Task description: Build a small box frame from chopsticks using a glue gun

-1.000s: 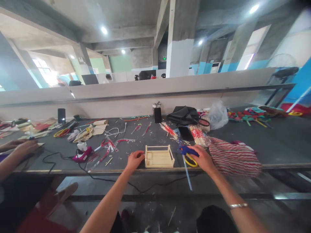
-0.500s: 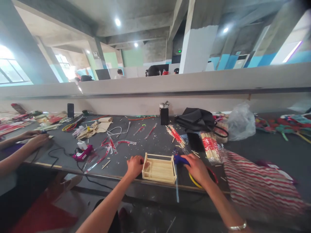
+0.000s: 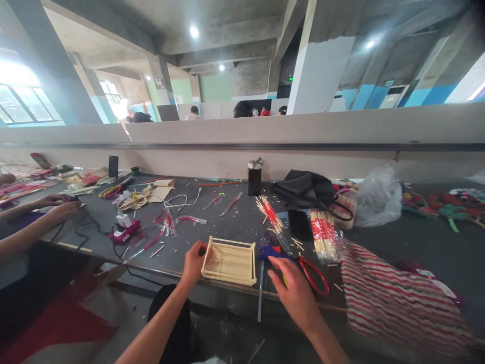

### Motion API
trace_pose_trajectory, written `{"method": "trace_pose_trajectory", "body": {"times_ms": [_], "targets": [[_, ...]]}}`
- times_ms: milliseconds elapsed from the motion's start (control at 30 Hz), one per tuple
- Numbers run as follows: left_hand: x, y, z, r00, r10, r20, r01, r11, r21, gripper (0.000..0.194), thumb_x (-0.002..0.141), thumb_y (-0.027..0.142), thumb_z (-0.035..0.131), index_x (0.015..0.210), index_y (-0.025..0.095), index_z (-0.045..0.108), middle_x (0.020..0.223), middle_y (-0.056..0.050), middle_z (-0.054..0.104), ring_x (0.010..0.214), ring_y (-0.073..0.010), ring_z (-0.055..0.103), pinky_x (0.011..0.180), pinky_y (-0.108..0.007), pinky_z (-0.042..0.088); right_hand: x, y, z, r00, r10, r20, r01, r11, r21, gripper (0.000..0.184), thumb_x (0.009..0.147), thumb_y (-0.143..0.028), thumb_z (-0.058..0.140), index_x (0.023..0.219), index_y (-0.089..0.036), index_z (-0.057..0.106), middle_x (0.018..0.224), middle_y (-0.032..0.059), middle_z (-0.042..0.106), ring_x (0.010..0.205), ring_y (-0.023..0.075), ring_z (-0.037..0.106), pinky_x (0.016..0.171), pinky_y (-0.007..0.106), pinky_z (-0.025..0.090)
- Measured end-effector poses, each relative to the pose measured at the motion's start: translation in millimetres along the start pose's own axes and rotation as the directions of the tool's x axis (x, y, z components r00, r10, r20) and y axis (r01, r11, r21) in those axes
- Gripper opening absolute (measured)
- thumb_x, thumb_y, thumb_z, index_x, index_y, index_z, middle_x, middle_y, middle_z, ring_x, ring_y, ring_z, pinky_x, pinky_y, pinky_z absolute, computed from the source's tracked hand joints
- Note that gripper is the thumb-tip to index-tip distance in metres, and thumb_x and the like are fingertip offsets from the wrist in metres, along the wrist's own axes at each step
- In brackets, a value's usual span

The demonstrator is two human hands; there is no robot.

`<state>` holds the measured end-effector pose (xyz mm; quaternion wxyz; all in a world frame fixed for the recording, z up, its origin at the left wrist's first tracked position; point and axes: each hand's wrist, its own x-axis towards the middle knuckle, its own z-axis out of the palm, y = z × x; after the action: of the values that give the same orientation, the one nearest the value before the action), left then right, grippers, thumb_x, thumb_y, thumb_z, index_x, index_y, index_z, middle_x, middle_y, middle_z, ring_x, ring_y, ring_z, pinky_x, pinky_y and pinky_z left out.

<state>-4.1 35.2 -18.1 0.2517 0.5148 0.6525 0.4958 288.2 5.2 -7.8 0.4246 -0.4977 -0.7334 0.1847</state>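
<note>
At the table's front edge stands a small open-topped box (image 3: 230,259) built of thin wooden sticks, with rails above its floor. My left hand (image 3: 194,263) is closed on its left end; the fingertips are partly hidden behind the frame. Right of the box lies a blue glue gun (image 3: 268,252), a clear glue stick (image 3: 260,298) jutting from it past the table edge. Over and beside the gun is my right hand (image 3: 293,288), fingers apart and holding nothing. Scissors (image 3: 317,284) with red and yellow handles lie by this hand, the yellow loop mostly covered.
Bundled sticks (image 3: 323,235), a dark phone (image 3: 300,225), a black bag (image 3: 305,188) and striped cloth (image 3: 394,288) occupy the right. Leftward are plastic wrappers (image 3: 166,222), a purple power strip (image 3: 126,232) with cables, and another person's hands (image 3: 56,206). A phone (image 3: 254,181) stands behind.
The glue gun was in my right hand and now lies on the table; the fingers have opened and drawn back. My left hand stays at the box, now angled differently. The view has swung right.
</note>
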Motion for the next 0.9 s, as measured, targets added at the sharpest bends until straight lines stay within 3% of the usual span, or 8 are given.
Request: {"method": "trace_pose_trajectory", "body": {"times_ms": [100,167,267,367,467,633,733,900], "targets": [[-0.9,7.0,-6.5,0.997,-0.076,-0.011,0.073,0.983,-0.17,0.029,0.068,0.045,0.064,0.062,0.02,0.049,0.054,0.006,0.047,0.051,-0.0103,0.043,0.05,-0.021,0.034,-3.8,-6.9,6.4,0.969,0.247,0.014,-0.244,0.944,0.223,0.04,0.086,-0.044,0.052,0.116,-0.019,0.06,0.104,0.0113,0.068,0.094,0.0241,0.065,0.081,0.039,0.055],[-0.3,13.5,-12.7,0.993,-0.115,0.004,0.112,0.956,-0.27,0.033,0.068,0.048,0.066,0.065,0.02,0.048,0.054,0.007,0.047,0.049,-0.0091,0.043,0.048,-0.02,0.034,-3.1,-13.9,10.6,0.92,0.386,0.075,-0.383,0.839,0.386,0.05,0.083,-0.052,0.055,0.118,-0.017,0.06,0.103,0.0129,0.069,0.091,0.025,0.067,0.075,0.037,0.056],[-0.1,25.5,-21.0,0.986,-0.159,0.045,0.164,0.908,-0.387,0.036,0.067,0.049,0.07,0.069,0.02,0.049,0.056,0.007,0.051,0.048,-0.0086,0.045,0.047,-0.02,0.035,1.8,-34.3,15.5,0.859,0.488,0.158,-0.486,0.675,0.555,0.06,0.076,-0.061,0.059,0.116,-0.016,0.062,0.102,0.0137,0.07,0.088,0.0262,0.067,0.068,0.035,0.057],[-2.1,38.2,-25.3,0.98,-0.18,0.088,0.2,0.862,-0.467,0.035,0.068,0.049,0.071,0.077,0.02,0.053,0.062,0.005,0.058,0.051,-0.0098,0.051,0.049,-0.02,0.04,9.9,-61.3,19.0,0.839,0.484,0.25,-0.515,0.557,0.651,0.057,0.076,-0.061,0.062,0.111,-0.017,0.066,0.098,0.0117,0.072,0.085,0.0257,0.067,0.064,0.033,0.055],[-5.9,48.5,-27.3,0.969,-0.206,0.136,0.246,0.783,-0.571,0.036,0.07,0.046,0.072,0.091,0.021,0.058,0.069,0.004,0.063,0.057,-0.0113,0.056,0.054,-0.021,0.044,20.0,-83.5,21.4,0.845,0.43,0.318,-0.516,0.495,0.699,0.051,0.077,-0.059,0.062,0.109,-0.019,0.068,0.087,0.0084,0.073,0.072,0.0222,0.065,0.057,0.03,0.051],[-9.1,57.9,-36.3,0.911,-0.284,0.298,0.412,0.64,-0.649,0.04,0.072,0.041,0.073,0.105,0.021,0.063,0.081,0.0,0.069,0.066,-0.0143,0.062,0.058,-0.022,0.046,36.4,-110.4,16.8,0.82,0.491,0.295,-0.54,0.491,0.684,0.047,0.07,-0.058,0.069,0.1,-0.021,0.07,0.07,0.0034,0.068,0.057,0.0165,0.057,0.049,0.025,0.045],[-8.5,60.7,-43.0,0.865,-0.316,0.389,0.501,0.586,-0.637,0.046,0.073,0.039,0.073,0.115,0.024,0.061,0.088,-0.002,0.071,0.073,-0.0181,0.066,0.059,-0.024,0.047,41.1,-127.6,10.8,0.848,0.451,0.278,-0.502,0.515,0.694,0.043,0.072,-0.056,0.068,0.097,-0.021,0.069,0.07,0.0027,0.065,0.055,0.0142,0.053,0.046,0.023,0.043],[-17.3,63.3,-43.1,0.788,-0.209,0.579,0.595,0.501,-0.629,0.037,0.081,0.037,0.066,0.114,0.021,0.063,0.1,-0.007,0.071,0.092,-0.0245,0.067,0.072,-0.029,0.051,37.3,-146.7,9.9,0.868,0.397,0.298,-0.475,0.49,0.73,0.043,0.075,-0.055,0.066,0.101,-0.02,0.064,0.075,0.0028,0.063,0.049,0.0103,0.049,0.039,0.021,0.041]]}}
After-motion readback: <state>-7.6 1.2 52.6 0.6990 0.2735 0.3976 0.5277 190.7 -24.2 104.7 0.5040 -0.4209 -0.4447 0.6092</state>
